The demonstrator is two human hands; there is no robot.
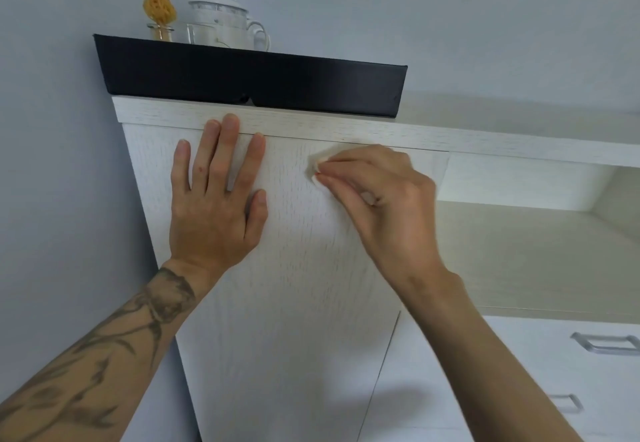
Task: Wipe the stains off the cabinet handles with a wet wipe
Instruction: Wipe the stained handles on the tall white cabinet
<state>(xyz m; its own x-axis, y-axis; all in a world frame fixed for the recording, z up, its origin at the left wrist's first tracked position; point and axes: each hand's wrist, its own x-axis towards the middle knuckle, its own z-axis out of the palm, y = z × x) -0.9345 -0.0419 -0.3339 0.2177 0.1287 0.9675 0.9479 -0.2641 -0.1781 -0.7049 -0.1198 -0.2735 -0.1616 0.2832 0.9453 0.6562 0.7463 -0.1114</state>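
A tall white wood-grain cabinet door (298, 268) fills the middle of the view. My left hand (216, 206) lies flat against its upper left part, fingers straight and spread, fingertips at the door's top edge. My right hand (384, 206) pinches a small white wet wipe (316, 167) between thumb and fingers and holds it against the door near the top. Two metal drawer handles (606, 343) (568, 403) show at the lower right, apart from both hands.
A black tray (249, 77) sits on the cabinet top, holding a reed diffuser (159, 11), a glass (197, 34) and a white teapot (225, 22). An open shelf niche (536, 216) lies to the right. A grey wall stands to the left.
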